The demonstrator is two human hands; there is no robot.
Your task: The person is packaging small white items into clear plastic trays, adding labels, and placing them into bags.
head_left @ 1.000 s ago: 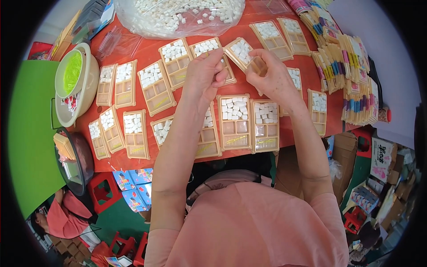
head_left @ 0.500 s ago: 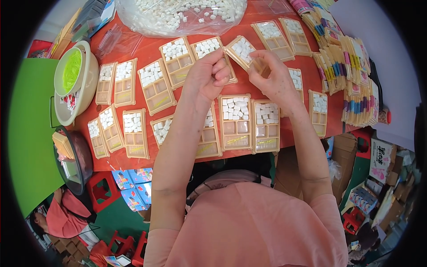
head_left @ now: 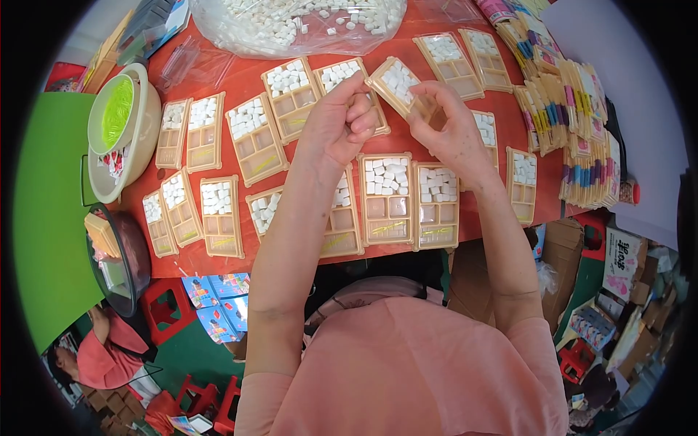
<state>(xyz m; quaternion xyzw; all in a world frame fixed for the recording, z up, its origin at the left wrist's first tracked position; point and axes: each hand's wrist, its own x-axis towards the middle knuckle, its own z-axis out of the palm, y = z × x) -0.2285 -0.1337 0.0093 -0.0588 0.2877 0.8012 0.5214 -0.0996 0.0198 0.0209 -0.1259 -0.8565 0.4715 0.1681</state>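
Between my hands a beige compartment tray [head_left: 399, 81] is lifted at a tilt, white cubes that look like marshmallows filling its upper section. My left hand [head_left: 342, 123] has its fingers curled in, thumb and forefinger closed at the tray's left edge. The right edge is pinched by thumb and fingers of my right hand [head_left: 452, 131], which cover part of the lower compartments. Similar trays with white cubes lie all around on the red table [head_left: 196, 263]. Just below my hands is one such tray [head_left: 387, 207], with thin yellow-green strips in its bottom section.
A large clear bag of white cubes [head_left: 291, 40] lies at the far side. Bowls, one with yellow-green strips [head_left: 118, 115], stand at the left beside a black tub [head_left: 132, 265]. Stacked packs [head_left: 582, 160] line the right edge. A person [head_left: 109, 352] is at lower left.
My hands and the held tray keep almost the same pose. The whole view has shifted very slightly.
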